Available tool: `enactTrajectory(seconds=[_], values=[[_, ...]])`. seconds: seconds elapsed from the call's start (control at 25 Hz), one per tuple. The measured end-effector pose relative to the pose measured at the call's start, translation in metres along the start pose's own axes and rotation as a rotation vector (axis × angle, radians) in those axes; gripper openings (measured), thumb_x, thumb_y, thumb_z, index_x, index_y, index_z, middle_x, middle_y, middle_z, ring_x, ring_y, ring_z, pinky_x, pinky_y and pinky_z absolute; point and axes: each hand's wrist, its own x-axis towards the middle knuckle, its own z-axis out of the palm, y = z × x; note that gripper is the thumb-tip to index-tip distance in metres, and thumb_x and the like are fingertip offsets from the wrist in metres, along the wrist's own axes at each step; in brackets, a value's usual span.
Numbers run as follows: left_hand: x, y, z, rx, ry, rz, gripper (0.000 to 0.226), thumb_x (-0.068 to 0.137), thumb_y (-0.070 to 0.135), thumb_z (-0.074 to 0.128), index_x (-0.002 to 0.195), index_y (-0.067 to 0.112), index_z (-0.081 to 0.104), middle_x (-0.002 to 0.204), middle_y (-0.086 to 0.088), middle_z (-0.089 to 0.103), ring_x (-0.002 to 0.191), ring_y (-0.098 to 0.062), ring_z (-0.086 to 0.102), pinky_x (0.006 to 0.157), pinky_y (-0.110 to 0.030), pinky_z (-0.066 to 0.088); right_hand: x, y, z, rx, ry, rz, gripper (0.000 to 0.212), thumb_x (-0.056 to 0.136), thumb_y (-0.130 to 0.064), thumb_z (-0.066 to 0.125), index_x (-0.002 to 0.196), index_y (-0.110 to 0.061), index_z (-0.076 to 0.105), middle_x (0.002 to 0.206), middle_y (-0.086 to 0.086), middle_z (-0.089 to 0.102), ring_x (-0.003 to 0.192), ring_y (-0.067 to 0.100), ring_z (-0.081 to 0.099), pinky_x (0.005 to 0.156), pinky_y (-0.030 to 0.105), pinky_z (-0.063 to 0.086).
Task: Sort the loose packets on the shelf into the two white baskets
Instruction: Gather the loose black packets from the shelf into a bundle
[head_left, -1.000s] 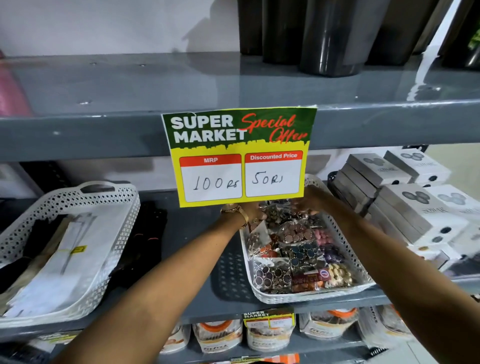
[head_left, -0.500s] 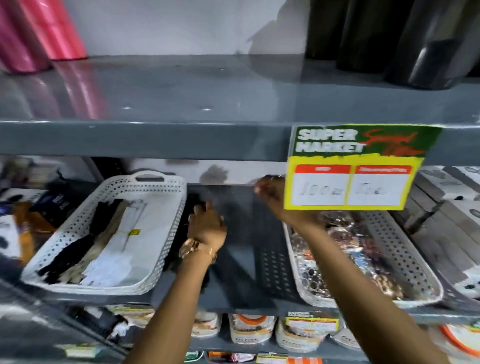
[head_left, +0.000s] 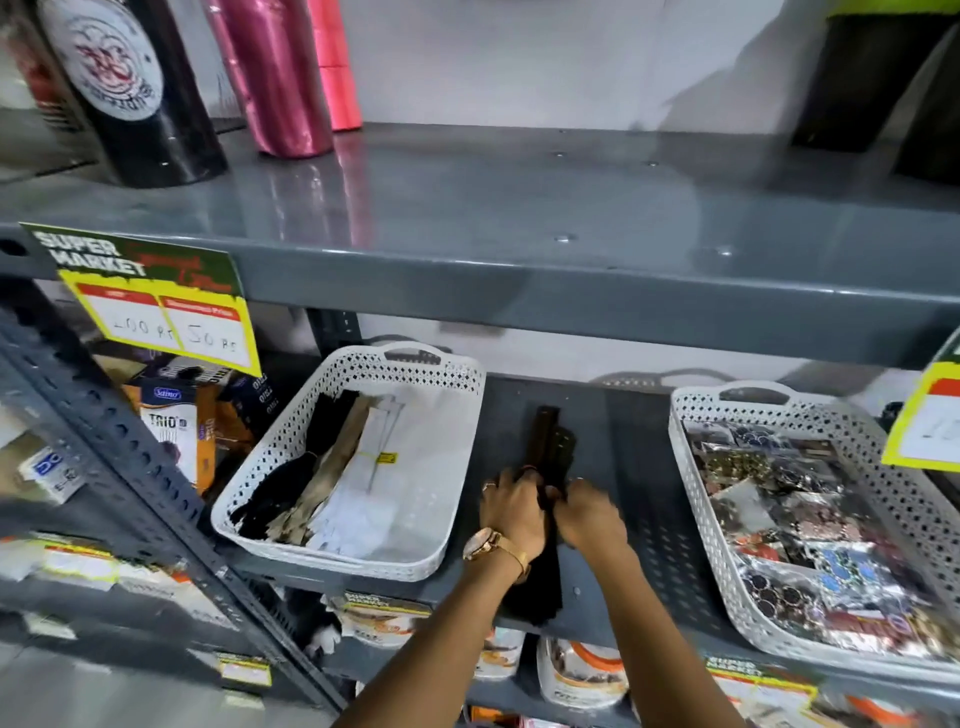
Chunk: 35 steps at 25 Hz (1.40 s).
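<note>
Two white perforated baskets stand on the grey middle shelf. The left basket (head_left: 457, 415) holds long black, tan and white packets. The right basket (head_left: 691, 467) is full of small clear packets of buttons and beads. Between them lies a bundle of long dark packets (head_left: 548, 441) on the shelf. My left hand (head_left: 511, 506), with a gold watch at the wrist, and my right hand (head_left: 589, 512) are both closed around the near part of that bundle, side by side. The bundle's lower end hangs past the shelf's front edge.
The grey upper shelf (head_left: 519, 270) overhangs the baskets and carries pink rolls (head_left: 280, 78) and dark cylinders. Yellow price cards hang at left (head_left: 156, 306) and right (head_left: 924, 431). Boxed goods (head_left: 176, 421) sit left of the left basket. Packaged items fill the shelf below.
The view has swung left. Both hands left the right basket and came together on the dark packets lying between the baskets, closing on them.
</note>
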Motion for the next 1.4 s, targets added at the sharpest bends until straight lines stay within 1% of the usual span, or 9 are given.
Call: enactTrajectory(seconds=[0.24,0.56,0.76,0.84,0.92,1.04,1.16,1.28,1.4], values=[[0.002,-0.001,-0.008,-0.031,-0.084,0.005,0.036,0.087,0.015,0.054,0.122,0.023,0.052,0.13,-0.012,0.047,0.118,-0.04,0.051,0.096,-0.048,0.048,-0.016,0.005,0.006,-0.043,0.133,0.092,0.039,0.089,-0.032,0.048,0.116,-0.005,0.054,0.123,0.016,0.06,0.114,0.036,0.056,0.084,0.038,0.045],[-0.001,0.01,-0.031,0.026,-0.148,0.052,0.039,0.092,0.01,0.047,0.13,0.015,0.051,0.133,-0.019,0.048,0.121,-0.041,0.053,0.102,-0.046,0.048,-0.015,0.004,0.005,0.051,0.239,0.204,0.033,0.094,-0.024,0.041,0.12,-0.005,0.046,0.131,0.021,0.054,0.12,0.04,0.052,0.095,0.044,0.042],[-0.004,-0.007,-0.076,-0.207,-0.07,0.125,0.044,0.087,0.012,0.052,0.13,0.021,0.054,0.143,-0.007,0.048,0.129,-0.032,0.049,0.109,-0.039,0.042,-0.014,0.011,-0.014,0.581,0.393,-0.073,0.029,0.09,-0.004,0.045,0.107,-0.016,0.065,0.111,0.021,0.066,0.099,0.035,0.063,0.079,0.038,0.049],[-0.004,-0.022,-0.103,-0.261,0.027,0.125,0.048,0.083,0.014,0.054,0.129,0.029,0.055,0.142,-0.003,0.05,0.128,-0.029,0.05,0.108,-0.038,0.043,-0.016,-0.01,-0.027,0.798,0.407,-0.187,0.022,0.091,-0.008,0.052,0.103,-0.019,0.068,0.106,0.016,0.069,0.098,0.03,0.065,0.082,0.041,0.052],[-0.004,-0.044,-0.128,-0.313,0.118,0.111,0.053,0.077,0.013,0.059,0.126,0.032,0.057,0.136,-0.002,0.056,0.119,-0.028,0.058,0.098,-0.034,0.049,-0.021,-0.042,-0.037,0.961,0.422,-0.263,0.013,0.085,-0.025,0.066,0.098,-0.024,0.067,0.102,0.006,0.07,0.096,0.021,0.066,0.083,0.039,0.052],[0.003,-0.086,-0.153,-0.294,0.127,0.054,0.06,0.071,0.007,0.063,0.125,0.033,0.058,0.126,-0.002,0.065,0.098,-0.024,0.067,0.079,-0.022,0.053,-0.024,-0.086,-0.042,0.952,0.495,-0.422,0.031,0.071,-0.027,0.08,0.098,-0.023,0.064,0.101,0.0,0.069,0.091,0.014,0.067,0.08,0.028,0.054],[0.012,-0.129,-0.149,-0.235,-0.107,0.003,0.063,0.078,-0.007,0.05,0.131,0.027,0.055,0.149,-0.006,0.041,0.132,-0.025,0.047,0.102,-0.022,0.045,-0.025,-0.118,-0.029,1.016,0.239,-0.563,0.036,0.079,-0.01,0.074,0.112,-0.014,0.06,0.11,0.004,0.064,0.091,0.019,0.067,0.076,0.021,0.058],[0.014,-0.156,-0.129,-0.181,-0.336,-0.053,0.059,0.084,-0.01,0.047,0.132,0.023,0.054,0.148,-0.004,0.041,0.122,-0.023,0.051,0.075,-0.012,0.044,-0.028,-0.138,0.002,0.919,-0.094,-0.454,0.045,0.084,-0.004,0.067,0.127,-0.009,0.054,0.121,0.008,0.059,0.109,0.023,0.059,0.078,0.021,0.056],[0.015,-0.165,-0.114,-0.226,-0.271,-0.102,0.044,0.09,0.008,0.048,0.131,0.022,0.055,0.124,-0.007,0.058,0.103,-0.024,0.059,0.058,-0.004,0.047,-0.034,-0.146,0.039,0.257,-0.216,-0.296,0.045,0.085,-0.007,0.063,0.129,-0.009,0.053,0.131,0.015,0.057,0.12,0.029,0.055,0.094,0.032,0.048]])
